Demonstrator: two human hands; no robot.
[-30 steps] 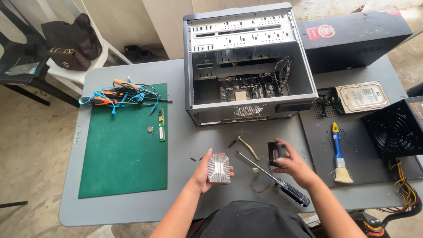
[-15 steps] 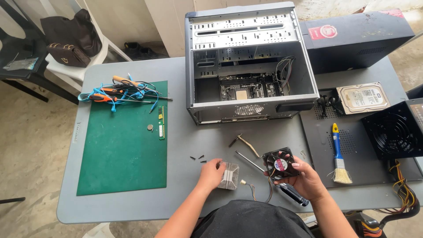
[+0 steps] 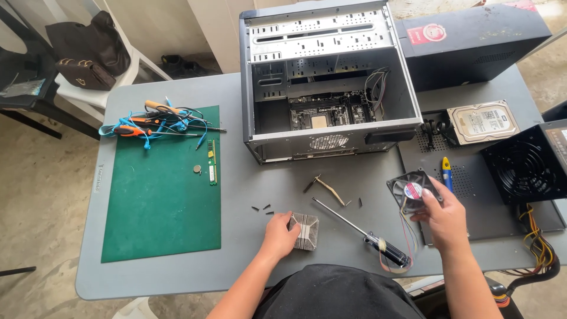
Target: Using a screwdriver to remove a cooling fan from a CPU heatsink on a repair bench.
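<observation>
Fan now sits lifted right of the heatsink, gripped by the right hand, while the left hand has set that heatsink on the worktop, fingers resting on it.

grey table: green mat, computer case

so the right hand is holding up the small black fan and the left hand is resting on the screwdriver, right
Not quite. In the head view the left hand rests on the finned metal heatsink, not the screwdriver, which lies untouched on the table between the hands. The right hand does hold the small black fan.
</observation>
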